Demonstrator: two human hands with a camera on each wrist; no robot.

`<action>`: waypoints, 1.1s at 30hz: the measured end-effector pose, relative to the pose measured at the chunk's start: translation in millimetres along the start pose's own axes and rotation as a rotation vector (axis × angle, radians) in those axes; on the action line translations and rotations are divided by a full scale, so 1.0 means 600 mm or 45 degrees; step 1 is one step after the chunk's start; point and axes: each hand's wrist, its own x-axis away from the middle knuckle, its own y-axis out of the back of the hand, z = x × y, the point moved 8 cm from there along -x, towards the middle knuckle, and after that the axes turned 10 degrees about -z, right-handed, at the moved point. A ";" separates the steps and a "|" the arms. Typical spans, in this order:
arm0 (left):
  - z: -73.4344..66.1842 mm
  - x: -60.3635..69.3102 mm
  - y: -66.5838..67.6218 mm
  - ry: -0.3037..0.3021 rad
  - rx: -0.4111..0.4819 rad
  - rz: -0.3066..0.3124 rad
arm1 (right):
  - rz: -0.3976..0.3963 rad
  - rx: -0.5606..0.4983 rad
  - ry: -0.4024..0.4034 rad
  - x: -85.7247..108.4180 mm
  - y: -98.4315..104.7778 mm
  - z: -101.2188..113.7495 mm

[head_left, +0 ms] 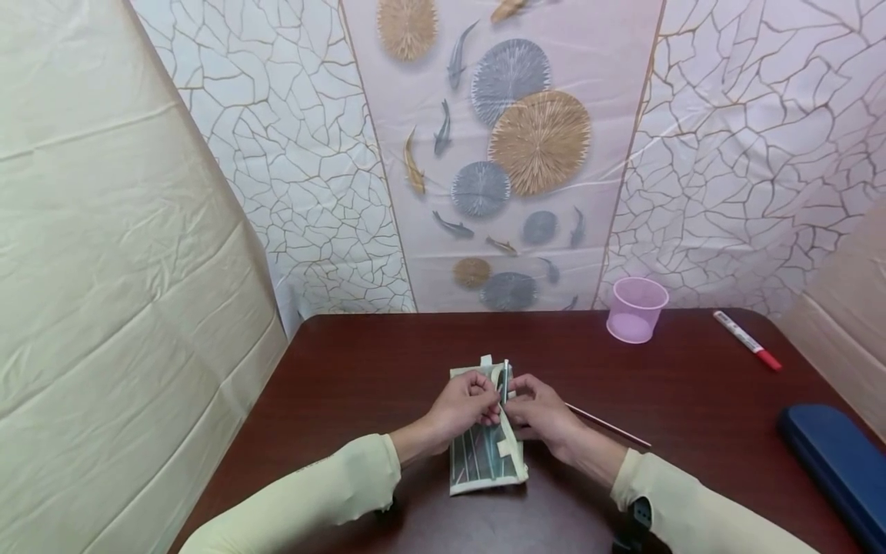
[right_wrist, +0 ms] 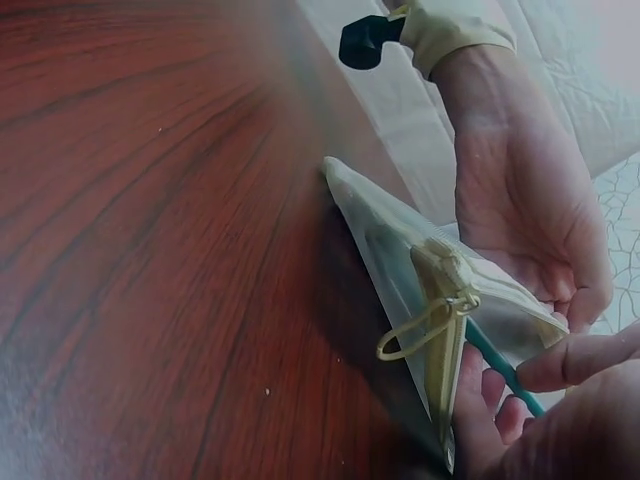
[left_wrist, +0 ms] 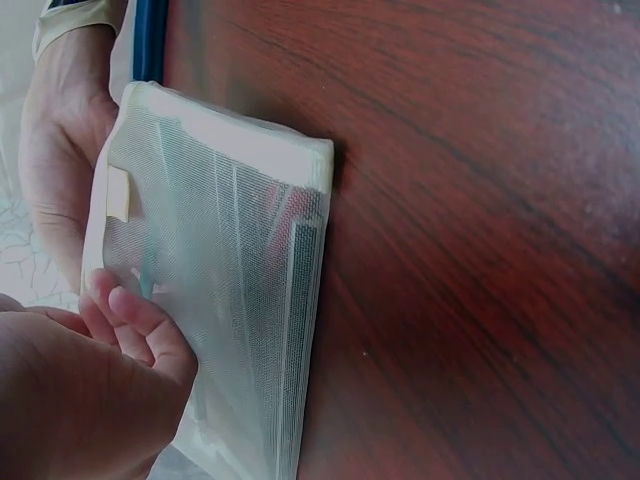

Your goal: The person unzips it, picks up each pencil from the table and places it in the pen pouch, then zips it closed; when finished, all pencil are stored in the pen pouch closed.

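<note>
A mesh zip pouch (head_left: 477,462) with cream edging lies on the table, several long thin items showing through it. My left hand (head_left: 465,404) pinches the edge of its opening. At the other side of the opening is my right hand (head_left: 547,412), whose thumb and fingers pinch a thin teal stick (right_wrist: 492,358) reaching into the pouch; its exact kind is unclear. A zipper pull with a cord loop (right_wrist: 400,345) hangs at the pouch's end. Just beyond the right hand a thin pale stick (head_left: 609,425) lies on the table, its near end by the hand.
A pink see-through cup (head_left: 637,312) stands at the back right of the dark wooden table (head_left: 360,354). Farther right lies a white marker with a red cap (head_left: 747,341). A dark blue case (head_left: 834,462) sits at the right edge. Patterned cloth hangs behind.
</note>
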 end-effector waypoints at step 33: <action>0.001 0.005 0.003 -0.032 0.037 0.017 | 0.114 0.233 0.099 -0.008 -0.011 0.012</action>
